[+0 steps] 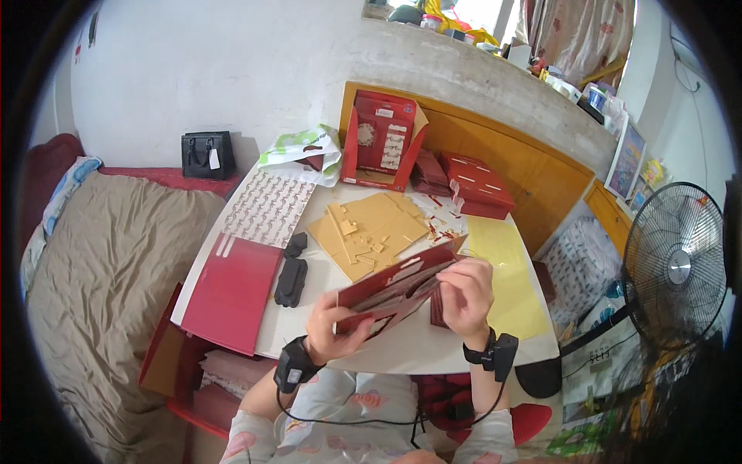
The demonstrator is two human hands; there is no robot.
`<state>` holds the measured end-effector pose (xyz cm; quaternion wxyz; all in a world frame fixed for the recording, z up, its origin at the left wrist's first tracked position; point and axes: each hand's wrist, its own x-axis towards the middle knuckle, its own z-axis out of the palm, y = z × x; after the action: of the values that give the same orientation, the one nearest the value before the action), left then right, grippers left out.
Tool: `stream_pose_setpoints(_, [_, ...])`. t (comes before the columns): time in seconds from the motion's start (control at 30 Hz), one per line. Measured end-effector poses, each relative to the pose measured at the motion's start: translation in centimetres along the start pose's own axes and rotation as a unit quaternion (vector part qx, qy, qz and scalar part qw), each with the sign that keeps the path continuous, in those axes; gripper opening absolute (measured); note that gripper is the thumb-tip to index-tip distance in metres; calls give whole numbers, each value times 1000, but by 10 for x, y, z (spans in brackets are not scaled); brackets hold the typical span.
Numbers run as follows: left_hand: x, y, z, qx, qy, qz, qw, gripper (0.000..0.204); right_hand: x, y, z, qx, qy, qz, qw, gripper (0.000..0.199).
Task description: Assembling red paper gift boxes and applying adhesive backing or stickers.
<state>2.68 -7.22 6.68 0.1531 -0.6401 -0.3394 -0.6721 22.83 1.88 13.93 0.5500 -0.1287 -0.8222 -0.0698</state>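
A flat, dark red folded carton (386,288) with pale slots in its face is held up at a slant over the front of the table. My left hand (337,329) grips its lower left end, fingers on the far side and thumb on the near side. At the upper right end my right hand (467,294) is closed, fingers curled against the carton's parted layers; the fingertips are partly hidden. Below the right hand, another dark red piece (437,309) shows on the table. Behind the carton lies a stack of tan cardboard (367,232) with small loose cut pieces on it.
On the white table (317,340) are a red flat sheet (232,294), a patterned sheet (267,207), a black case (291,282) and yellow paper (502,286). Red boxes (478,185) and an upright display box (382,143) stand behind. A fan (679,267) is at right, a bed (116,309) at left.
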Motion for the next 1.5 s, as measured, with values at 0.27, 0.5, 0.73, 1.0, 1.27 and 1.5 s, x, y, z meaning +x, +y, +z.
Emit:
stream_pose_setpoints(0.27, [-2, 17, 4, -26, -48, 77, 996, 38, -29, 21, -7, -18, 52, 82, 995, 5])
stream_pose_setpoints(0.5, [-2, 21, 6, -38, -42, 80, 995, 41, -34, 21, -9, 12, 62, 111, 992, 6])
stream_pose_setpoints(0.73, [-2, 20, -2, -9, -61, 14, 998, 37, -13, 7, -13, -26, 4, 47, 999, 5])
stream_pose_setpoints(1.0, [-4, 4, 8, -66, 0, -52, 996, 38, 19, -29, 10, 113, -137, 33, 984, 11])
stream_pose_setpoints(1.27, [21, 4, -3, -14, -72, 7, 997, 46, 41, -32, 13, 173, -221, 118, 953, 5])
stream_pose_setpoints(1.5, [25, 10, -6, 0, -83, -4, 997, 41, 38, -32, 14, 166, -223, 126, 952, 5])
